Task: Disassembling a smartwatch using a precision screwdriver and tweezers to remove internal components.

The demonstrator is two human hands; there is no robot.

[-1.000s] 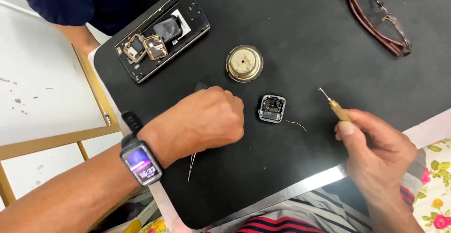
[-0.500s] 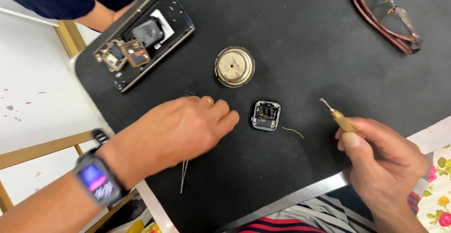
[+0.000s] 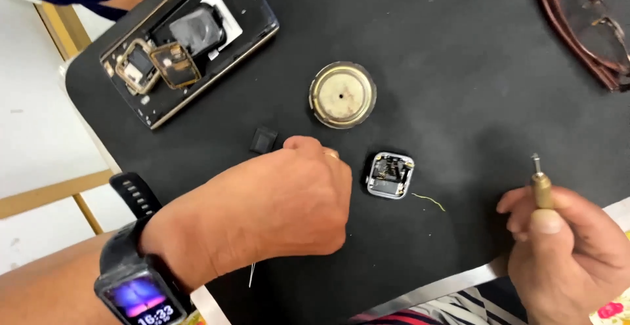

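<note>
Two hands work a black mat (image 3: 459, 69): your left hand (image 3: 275, 210), curled with fingertips pinched together on what looks like thin tweezers, sits just left of the opened square watch case (image 3: 390, 175) & is the nearer hand. Your right hand (image 3: 567, 246), well apart to the right, grips a small brass-handled screwdriver (image 3: 540, 184), long axis pointing far. Nearby: small black part (image 3: 263, 140) near-left, round brass disc (image 3: 342, 94) beyond, tray w/ parts (image 3: 190, 43) far left, glasses (image 3: 584, 26) far right. Nothing blocks the case.
</note>
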